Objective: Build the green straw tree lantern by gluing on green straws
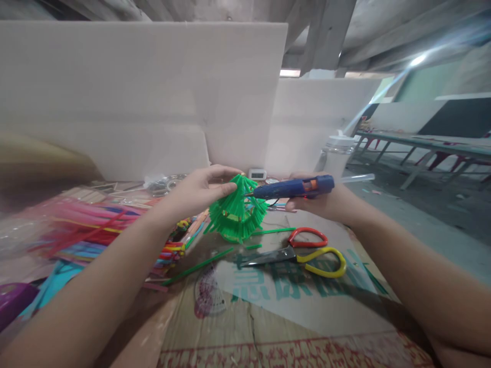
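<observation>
A green cone-shaped craft tree (238, 210), built from short fuzzy pipe cleaner pieces in tiers, stands upright on the table. At its top left, my left hand (207, 190) pinches the upper tier between thumb and fingers. My right hand (307, 200) grips a dark blue glue gun (293, 188) with a clear glue stick (356, 178) jutting from its back. The gun's nozzle points left and meets or nearly meets the tree's right side. Just in front lie scissors (293, 255) with one red and one yellow handle, beside loose green pipe cleaner pieces (201, 266).
Bundles of colourful pipe cleaners (92, 225) in plastic bags cover the left side. A purple object (17, 301) sits at the left edge. Behind are a small digital timer (257, 174), a clear bottle (337, 153) and white boards (146, 92). A protractor-like print (210, 294) lies near the front.
</observation>
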The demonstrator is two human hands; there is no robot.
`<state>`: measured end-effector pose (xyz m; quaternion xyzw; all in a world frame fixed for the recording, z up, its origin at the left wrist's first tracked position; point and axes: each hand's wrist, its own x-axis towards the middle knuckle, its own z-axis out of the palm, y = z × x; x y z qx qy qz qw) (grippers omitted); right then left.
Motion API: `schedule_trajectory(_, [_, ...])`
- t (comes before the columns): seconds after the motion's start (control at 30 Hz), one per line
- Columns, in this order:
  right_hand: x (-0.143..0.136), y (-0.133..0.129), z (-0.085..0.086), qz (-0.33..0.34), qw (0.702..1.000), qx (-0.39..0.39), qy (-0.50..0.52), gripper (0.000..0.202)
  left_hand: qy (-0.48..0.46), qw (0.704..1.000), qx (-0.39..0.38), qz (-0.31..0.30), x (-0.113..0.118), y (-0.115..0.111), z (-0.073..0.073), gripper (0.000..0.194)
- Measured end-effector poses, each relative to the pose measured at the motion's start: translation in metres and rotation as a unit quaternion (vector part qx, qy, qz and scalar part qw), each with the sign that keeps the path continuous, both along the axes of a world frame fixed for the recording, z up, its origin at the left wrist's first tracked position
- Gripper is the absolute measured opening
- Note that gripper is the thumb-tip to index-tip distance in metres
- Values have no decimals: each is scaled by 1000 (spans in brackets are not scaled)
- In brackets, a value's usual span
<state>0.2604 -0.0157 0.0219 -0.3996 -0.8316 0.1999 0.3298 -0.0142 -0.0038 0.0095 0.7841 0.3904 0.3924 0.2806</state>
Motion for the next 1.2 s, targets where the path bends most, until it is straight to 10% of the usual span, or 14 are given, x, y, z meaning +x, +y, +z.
schedule_trajectory(1.2, [3, 1, 2, -56, 997, 41, 29, 21, 75, 995, 65, 16, 0, -5, 2, 34])
